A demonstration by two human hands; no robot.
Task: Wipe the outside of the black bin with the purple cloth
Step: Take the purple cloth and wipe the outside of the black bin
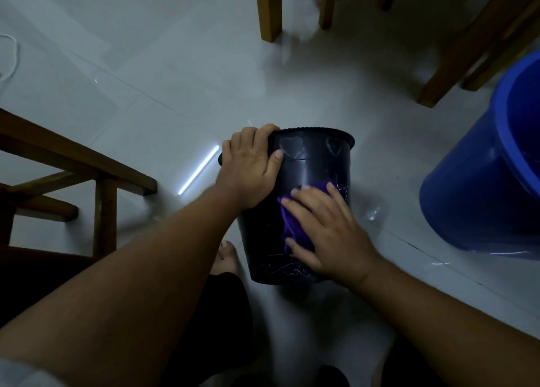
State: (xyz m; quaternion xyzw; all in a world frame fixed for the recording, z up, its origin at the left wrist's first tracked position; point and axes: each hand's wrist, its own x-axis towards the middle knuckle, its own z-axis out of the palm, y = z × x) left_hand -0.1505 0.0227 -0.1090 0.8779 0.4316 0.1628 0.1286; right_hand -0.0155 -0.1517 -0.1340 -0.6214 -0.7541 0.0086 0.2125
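Note:
The black bin [314, 164] lies tipped on the tiled floor, its rim pointing away from me and its base near my legs. Heart shapes mark its wall near the rim. My left hand [251, 167] grips the rim on the bin's left side. My right hand [324, 229] lies flat on the bin's upper side and presses the purple cloth [287, 226] against the wall. Most of the cloth is hidden under the palm.
A large blue bucket [485, 176] stands at the right on a clear plastic sheet. Wooden chair legs [268, 10] stand at the back and back right. A wooden frame [87, 176] sits at the left. My bare foot [226, 255] rests just left of the bin.

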